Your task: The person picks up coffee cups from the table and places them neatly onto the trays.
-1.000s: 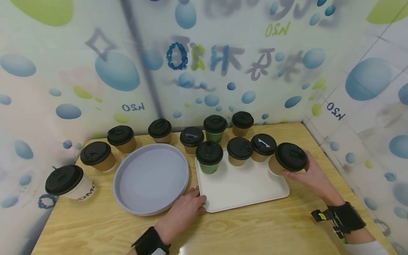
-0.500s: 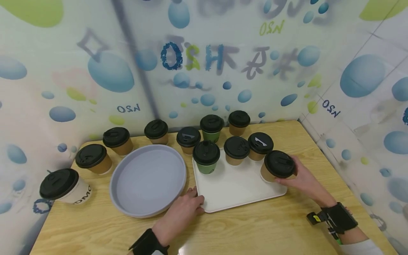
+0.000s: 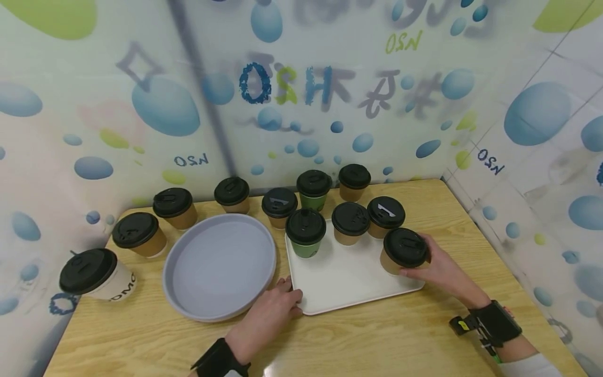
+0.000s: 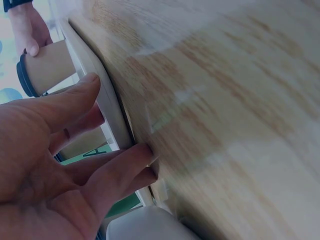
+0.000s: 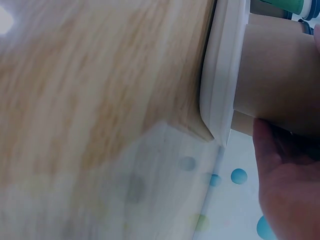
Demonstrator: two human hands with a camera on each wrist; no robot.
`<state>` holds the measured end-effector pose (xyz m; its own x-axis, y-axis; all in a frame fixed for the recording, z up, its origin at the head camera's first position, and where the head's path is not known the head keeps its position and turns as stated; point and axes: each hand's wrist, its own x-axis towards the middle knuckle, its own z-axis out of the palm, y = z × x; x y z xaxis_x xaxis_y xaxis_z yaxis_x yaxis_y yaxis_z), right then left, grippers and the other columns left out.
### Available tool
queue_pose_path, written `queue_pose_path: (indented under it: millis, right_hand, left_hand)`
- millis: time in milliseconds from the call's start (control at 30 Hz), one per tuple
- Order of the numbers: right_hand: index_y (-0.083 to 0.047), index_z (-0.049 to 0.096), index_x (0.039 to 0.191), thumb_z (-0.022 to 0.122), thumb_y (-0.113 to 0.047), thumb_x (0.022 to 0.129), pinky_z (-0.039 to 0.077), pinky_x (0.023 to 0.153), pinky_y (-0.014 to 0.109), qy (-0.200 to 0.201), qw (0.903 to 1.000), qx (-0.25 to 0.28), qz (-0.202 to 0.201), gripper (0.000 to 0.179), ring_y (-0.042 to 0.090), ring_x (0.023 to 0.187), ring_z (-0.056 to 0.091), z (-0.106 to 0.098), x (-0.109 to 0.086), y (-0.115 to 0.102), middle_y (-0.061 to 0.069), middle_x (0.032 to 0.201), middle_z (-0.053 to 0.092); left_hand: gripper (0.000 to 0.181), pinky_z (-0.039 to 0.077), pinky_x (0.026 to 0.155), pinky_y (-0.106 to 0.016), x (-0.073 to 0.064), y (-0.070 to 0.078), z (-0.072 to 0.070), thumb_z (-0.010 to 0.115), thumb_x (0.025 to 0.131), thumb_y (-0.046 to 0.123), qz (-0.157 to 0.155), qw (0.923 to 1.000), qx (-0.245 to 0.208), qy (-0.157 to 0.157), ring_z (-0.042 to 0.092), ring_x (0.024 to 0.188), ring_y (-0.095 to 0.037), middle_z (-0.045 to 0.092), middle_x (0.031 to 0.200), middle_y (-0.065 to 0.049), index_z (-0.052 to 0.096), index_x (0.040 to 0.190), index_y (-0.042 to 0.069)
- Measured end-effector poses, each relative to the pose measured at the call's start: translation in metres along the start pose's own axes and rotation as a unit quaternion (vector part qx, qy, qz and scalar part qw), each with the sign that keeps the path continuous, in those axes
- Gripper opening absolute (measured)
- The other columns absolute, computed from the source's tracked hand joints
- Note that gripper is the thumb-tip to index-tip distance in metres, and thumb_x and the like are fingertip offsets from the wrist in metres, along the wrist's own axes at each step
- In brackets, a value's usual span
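My right hand grips a brown paper coffee cup with a black lid, upright over the right part of the white tray. Its base is right at the tray surface in the right wrist view. My left hand holds the tray's front left corner, thumb at the rim and fingers around the side. Also on the tray are a green lidded cup at the left and two brown lidded cups, one in the middle and one behind the gripped cup.
A round grey-blue tray lies left of the white tray, close to my left hand. Several more lidded cups stand around the back and left, among them a white cup and a green one. A patterned wall borders the table.
My right hand has brought the brown cup leftward and toward the front of the white tray, away from the cups behind. My left hand stays at the tray corner. The view shifted slightly.
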<state>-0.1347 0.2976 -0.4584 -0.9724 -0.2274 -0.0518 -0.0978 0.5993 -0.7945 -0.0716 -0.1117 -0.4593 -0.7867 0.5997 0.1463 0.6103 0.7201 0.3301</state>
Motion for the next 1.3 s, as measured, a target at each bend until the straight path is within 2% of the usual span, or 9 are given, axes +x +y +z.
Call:
queue_pose_path:
  millis: [333,433,533,600,733,800,900,1033,1300]
  right_hand:
    - [0.009,0.025,0.153,0.090,-0.024,0.082,0.037,0.109,0.065,-0.016,0.9996,-0.021,-0.011,0.102,0.054,0.136,0.042,-0.006,0.001,0.006,0.034,0.150,0.041]
    - [0.006,0.027,0.154,0.087,-0.024,0.086,0.044,0.110,0.042,-0.029,0.9988,-0.033,-0.023,0.097,0.045,0.136,0.046,-0.018,-0.006,0.011,0.030,0.152,0.040]
    - [0.005,0.031,0.153,0.082,-0.015,0.091,0.041,0.104,0.015,-0.031,0.9974,-0.022,-0.061,0.083,0.017,0.136,0.048,-0.037,-0.010,0.014,0.028,0.151,0.042]
    - [0.005,0.034,0.152,0.077,-0.010,0.094,0.036,0.100,0.006,-0.025,0.9960,-0.008,-0.085,0.074,0.000,0.130,0.047,-0.050,-0.006,0.011,0.027,0.149,0.044]
    - [0.002,0.037,0.153,0.068,-0.014,0.101,0.037,0.098,0.006,0.009,0.9964,-0.010,-0.084,0.063,-0.007,0.124,0.046,-0.072,0.018,-0.003,0.024,0.147,0.049]
    - [-0.001,0.038,0.153,0.067,-0.021,0.103,0.038,0.098,0.006,0.029,0.9968,-0.026,-0.071,0.061,0.003,0.126,0.050,-0.081,0.037,-0.010,0.021,0.147,0.051]
    - [-0.004,0.041,0.153,0.068,-0.028,0.103,0.040,0.110,0.023,0.040,0.9957,-0.056,-0.063,0.062,0.022,0.133,0.051,-0.091,0.069,-0.017,0.019,0.148,0.051]
    - [-0.003,0.040,0.154,0.068,-0.034,0.102,0.037,0.114,0.054,0.011,0.9925,-0.097,-0.074,0.067,0.042,0.138,0.046,-0.096,0.111,-0.020,0.023,0.150,0.048]
    - [-0.001,0.039,0.154,0.074,-0.035,0.097,0.036,0.114,0.058,-0.061,0.9853,-0.127,-0.096,0.075,0.043,0.140,0.044,-0.082,0.172,-0.013,0.023,0.151,0.050]
  left_hand:
    - [0.024,0.052,0.059,-0.030,0.002,0.001,0.002,0.085,0.083,0.020,-0.004,0.9999,0.008,0.007,0.064,0.081,-0.027,0.067,0.096,-0.014,0.063,0.081,0.011]
    - [0.023,0.052,0.059,-0.029,0.002,0.002,0.003,0.085,0.084,0.020,-0.006,1.0000,0.005,0.002,0.064,0.081,-0.027,0.067,0.096,-0.014,0.064,0.082,0.011]
    - [0.023,0.052,0.060,-0.029,0.003,0.002,0.003,0.084,0.084,0.021,-0.009,1.0000,0.001,-0.003,0.064,0.082,-0.026,0.067,0.096,-0.013,0.063,0.082,0.011]
    - [0.024,0.052,0.060,-0.030,0.003,0.002,0.002,0.084,0.085,0.021,-0.013,0.9999,-0.004,-0.006,0.065,0.083,-0.026,0.067,0.094,-0.012,0.062,0.081,0.012]
    - [0.024,0.050,0.059,-0.030,0.001,0.001,0.001,0.084,0.085,0.021,-0.022,0.9996,-0.011,-0.013,0.062,0.081,-0.022,0.064,0.092,-0.008,0.062,0.080,0.013]
    - [0.024,0.049,0.058,-0.030,0.001,0.000,0.000,0.084,0.086,0.020,-0.026,0.9994,-0.017,-0.018,0.060,0.080,-0.021,0.062,0.091,-0.007,0.061,0.080,0.014]
    - [0.023,0.049,0.059,-0.030,0.001,-0.001,0.001,0.083,0.087,0.020,-0.030,0.9989,-0.025,-0.025,0.062,0.082,-0.022,0.064,0.093,-0.008,0.062,0.081,0.014]
    - [0.023,0.049,0.059,-0.029,0.001,-0.001,0.003,0.083,0.086,0.021,-0.029,0.9988,-0.031,-0.026,0.062,0.084,-0.023,0.066,0.096,-0.010,0.062,0.081,0.014]
    - [0.021,0.055,0.064,-0.031,-0.002,-0.002,0.002,0.082,0.085,0.023,-0.019,0.9993,-0.026,-0.017,0.068,0.100,-0.032,0.070,0.101,-0.012,0.064,0.085,0.012]
